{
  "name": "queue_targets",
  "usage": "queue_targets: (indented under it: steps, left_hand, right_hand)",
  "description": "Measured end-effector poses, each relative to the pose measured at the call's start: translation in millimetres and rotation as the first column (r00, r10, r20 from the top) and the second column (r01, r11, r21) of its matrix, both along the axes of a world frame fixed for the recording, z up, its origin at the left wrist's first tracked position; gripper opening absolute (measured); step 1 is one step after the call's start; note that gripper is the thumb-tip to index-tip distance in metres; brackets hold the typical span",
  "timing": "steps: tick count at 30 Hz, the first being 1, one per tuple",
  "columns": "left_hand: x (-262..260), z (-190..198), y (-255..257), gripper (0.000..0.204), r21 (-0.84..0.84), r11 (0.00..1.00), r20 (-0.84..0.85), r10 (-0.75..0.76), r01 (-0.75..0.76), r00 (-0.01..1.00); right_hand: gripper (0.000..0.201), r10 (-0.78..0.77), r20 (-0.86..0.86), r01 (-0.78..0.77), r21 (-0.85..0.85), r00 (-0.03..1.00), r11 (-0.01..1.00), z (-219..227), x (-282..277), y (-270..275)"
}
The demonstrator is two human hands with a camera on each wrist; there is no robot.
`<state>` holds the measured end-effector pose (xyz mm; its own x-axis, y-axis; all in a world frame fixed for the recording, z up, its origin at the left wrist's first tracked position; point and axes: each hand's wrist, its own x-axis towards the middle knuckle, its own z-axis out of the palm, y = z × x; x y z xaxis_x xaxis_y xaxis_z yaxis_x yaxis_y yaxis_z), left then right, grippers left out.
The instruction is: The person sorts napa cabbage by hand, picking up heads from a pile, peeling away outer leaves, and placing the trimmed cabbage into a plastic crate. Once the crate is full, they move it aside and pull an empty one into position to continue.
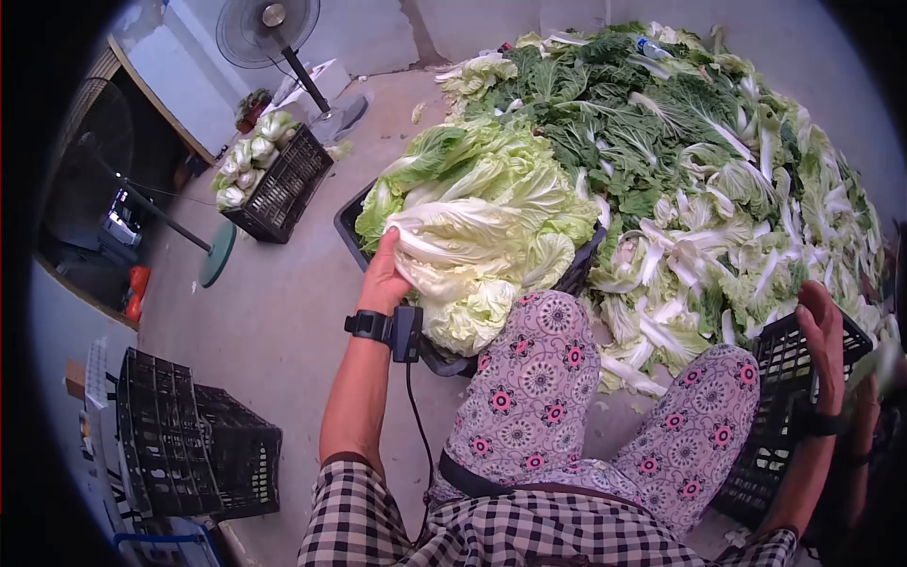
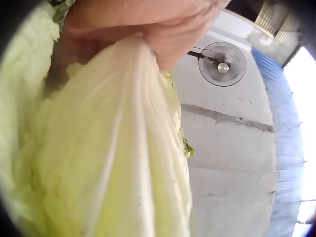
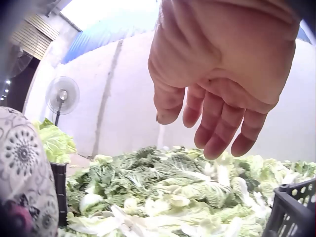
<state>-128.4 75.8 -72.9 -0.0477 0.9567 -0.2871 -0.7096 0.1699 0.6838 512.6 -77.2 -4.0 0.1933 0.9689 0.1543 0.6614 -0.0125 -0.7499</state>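
My left hand [image 1: 385,274] grips the pale stem end of a napa cabbage leaf [image 1: 449,231] at the left side of a heaped black crate. In the left wrist view, the fingers [image 2: 143,17] curl over the tip of the white rib, and the leaf [image 2: 123,148] spreads downward. More yellow-green cabbage leaves [image 1: 529,170] fill that crate [image 1: 350,222] between my knees and the pile. My right hand [image 1: 820,326] is raised above another black crate [image 1: 779,378] at my right. Its fingers [image 3: 212,131] hang loosely curved in the right wrist view, holding nothing.
A large pile of discarded cabbage leaves [image 1: 661,142] covers the floor ahead and right. Cabbages [image 1: 253,156] fill a crate [image 1: 293,180] near a standing fan [image 1: 274,14]. A second stand [image 1: 217,255] is at left. Black crates [image 1: 198,435] stand at lower left.
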Motion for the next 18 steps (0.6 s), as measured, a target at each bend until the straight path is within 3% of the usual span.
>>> queue_targets:
  steps: [3, 5, 9, 12, 14, 16, 18]
  left_hand:
    - [2.7, 24.3, -15.2, 0.049, 0.241, 0.964, -0.153, 0.152, -0.112, 0.977]
    - [17.1, 57.7, -29.5, 0.049, 0.428, 0.897, -0.222, 0.223, -0.111, 0.949]
    - [61.0, 114.2, -50.1, 0.052, 0.662, 0.746, -0.298, 0.341, -0.064, 0.891]
    - [107.4, 146.8, -69.2, 0.056, 0.712, 0.701, -0.342, 0.297, 0.039, 0.892]
    - [146.3, 164.9, -87.1, 0.063, 0.706, 0.690, -0.396, 0.194, 0.162, 0.898]
    - [185.3, 174.1, -107.1, 0.065, 0.705, 0.668, -0.386, 0.077, 0.239, 0.919]
    - [224.1, 173.0, -125.7, 0.063, 0.645, 0.709, -0.283, -0.126, 0.286, 0.951]
  right_hand:
    - [0.050, 0.034, 0.063, -0.037, 0.038, 0.997, 0.999, 14.4, -27.2, 9.2]
    - [0.047, 0.059, 0.153, -0.077, 0.114, 0.986, 0.991, 20.5, -42.7, 16.4]
    - [0.054, 0.110, 0.145, -0.144, 0.243, 0.983, 0.959, 51.0, -92.9, 24.1]
    - [0.088, 0.235, -0.045, -0.205, 0.351, 0.971, 0.914, 83.2, -143.7, 20.7]
    - [0.111, 0.364, 0.008, -0.340, 0.377, 0.931, 0.861, 95.2, -168.3, 21.3]
    - [0.116, 0.518, 0.037, -0.487, 0.405, 0.855, 0.774, 95.9, -201.7, 21.8]
    - [0.113, 0.690, -0.112, -0.617, 0.362, 0.715, 0.698, 90.0, -241.2, 14.2]
